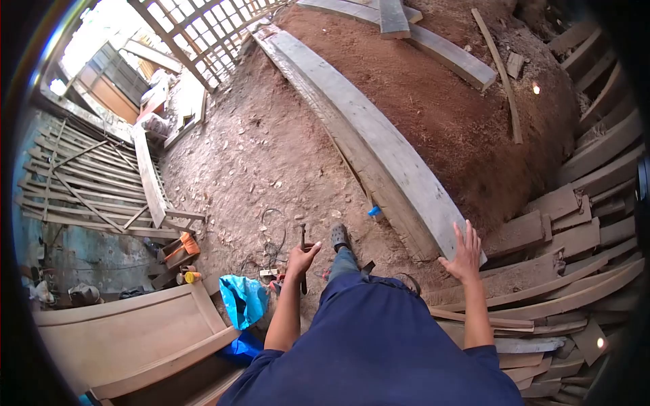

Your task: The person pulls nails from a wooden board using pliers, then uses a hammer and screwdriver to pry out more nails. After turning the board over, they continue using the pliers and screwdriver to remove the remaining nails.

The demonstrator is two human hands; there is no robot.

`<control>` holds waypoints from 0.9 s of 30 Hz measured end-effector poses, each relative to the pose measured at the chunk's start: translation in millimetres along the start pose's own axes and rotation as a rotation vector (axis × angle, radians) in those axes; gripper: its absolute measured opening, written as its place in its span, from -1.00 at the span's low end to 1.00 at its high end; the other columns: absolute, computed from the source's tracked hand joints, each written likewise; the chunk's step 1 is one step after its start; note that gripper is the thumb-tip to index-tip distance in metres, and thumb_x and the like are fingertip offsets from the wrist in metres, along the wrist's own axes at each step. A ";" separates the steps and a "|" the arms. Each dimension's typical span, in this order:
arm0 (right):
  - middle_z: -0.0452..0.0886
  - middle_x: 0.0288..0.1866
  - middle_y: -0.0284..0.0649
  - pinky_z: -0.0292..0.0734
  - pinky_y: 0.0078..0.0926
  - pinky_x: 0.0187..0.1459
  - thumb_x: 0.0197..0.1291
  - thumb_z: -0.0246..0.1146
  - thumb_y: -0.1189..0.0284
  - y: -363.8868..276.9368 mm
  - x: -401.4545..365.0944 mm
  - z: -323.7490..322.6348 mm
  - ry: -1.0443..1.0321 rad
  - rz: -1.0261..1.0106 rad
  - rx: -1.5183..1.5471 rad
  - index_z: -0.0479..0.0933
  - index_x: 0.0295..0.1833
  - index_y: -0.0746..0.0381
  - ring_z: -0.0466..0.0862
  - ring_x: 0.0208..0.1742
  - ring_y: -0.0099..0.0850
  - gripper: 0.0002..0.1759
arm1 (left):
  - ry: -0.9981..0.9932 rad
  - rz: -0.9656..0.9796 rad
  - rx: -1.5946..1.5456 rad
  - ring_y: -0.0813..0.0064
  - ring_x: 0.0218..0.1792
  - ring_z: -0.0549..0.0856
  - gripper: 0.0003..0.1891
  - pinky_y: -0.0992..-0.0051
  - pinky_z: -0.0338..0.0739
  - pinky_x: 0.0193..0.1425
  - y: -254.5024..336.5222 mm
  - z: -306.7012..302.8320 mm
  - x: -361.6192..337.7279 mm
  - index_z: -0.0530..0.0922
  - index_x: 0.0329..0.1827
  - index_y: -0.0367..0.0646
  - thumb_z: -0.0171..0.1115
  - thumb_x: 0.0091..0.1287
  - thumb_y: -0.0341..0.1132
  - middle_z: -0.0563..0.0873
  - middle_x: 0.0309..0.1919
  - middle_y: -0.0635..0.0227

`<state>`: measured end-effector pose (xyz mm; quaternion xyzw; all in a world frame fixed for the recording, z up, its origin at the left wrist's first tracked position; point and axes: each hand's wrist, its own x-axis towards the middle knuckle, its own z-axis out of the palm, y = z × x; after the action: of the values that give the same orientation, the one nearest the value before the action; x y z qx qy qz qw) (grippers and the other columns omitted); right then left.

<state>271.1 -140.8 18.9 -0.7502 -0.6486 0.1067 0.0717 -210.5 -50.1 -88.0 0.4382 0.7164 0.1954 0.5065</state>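
My right hand (464, 254) lies with spread fingers on the near end of a long, thick grey timber beam (379, 132), which runs away toward the upper left. My left hand (302, 260) is closed around a dark, thin tool like a hammer or bar (302, 237), held upright, its lower end showing below the hand. Beside the beam's left face lies a small blue object (374, 211). Near my left hand a dark cable (276, 233) and a white power socket (269, 273) lie on the ground.
Stacked boards (542, 271) fill the right side. More planks (453, 54) lie on reddish sawdust at the top. A wooden panel (122, 331), a turquoise bag (242, 301) and an orange item (189, 243) are at lower left. A bench plank (149, 176) stands at left.
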 end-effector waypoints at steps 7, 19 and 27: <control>-0.03 0.72 0.07 -0.03 0.12 0.64 -0.19 0.68 0.10 -10.7 -6.4 6.4 -0.001 0.040 0.014 0.01 0.70 0.00 0.00 0.70 0.12 0.36 | -0.051 0.047 -0.015 0.30 -0.02 0.81 -0.38 0.35 0.65 0.13 1.4 11.1 4.9 0.73 0.06 -0.36 0.52 0.26 0.10 0.84 -0.07 0.08; 0.12 0.68 0.06 0.09 0.09 0.60 0.14 0.47 -0.13 -71.2 -22.2 -16.5 0.192 -0.140 0.375 0.20 0.62 0.22 0.03 0.71 0.07 0.09 | -0.226 0.162 -0.025 0.59 -0.24 0.70 -0.53 0.48 0.59 -0.16 115.1 42.8 -34.9 0.74 0.02 -0.20 0.44 0.38 0.07 0.79 -0.24 0.41; 0.45 0.48 0.13 0.54 -0.14 0.34 0.15 0.54 0.08 -142.1 -9.2 -3.4 -0.067 -0.053 1.080 0.20 0.57 0.31 0.53 0.45 0.02 0.03 | -0.601 0.520 -0.400 0.70 -0.30 0.63 -0.69 0.59 0.53 -0.23 215.2 126.5 -78.2 0.62 0.09 -0.18 0.33 0.51 -0.13 0.77 -0.18 0.43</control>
<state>134.7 -128.7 57.8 -0.5862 -0.5219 0.4471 0.4291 3.5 -19.4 59.2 0.5345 0.3513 0.3149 0.7012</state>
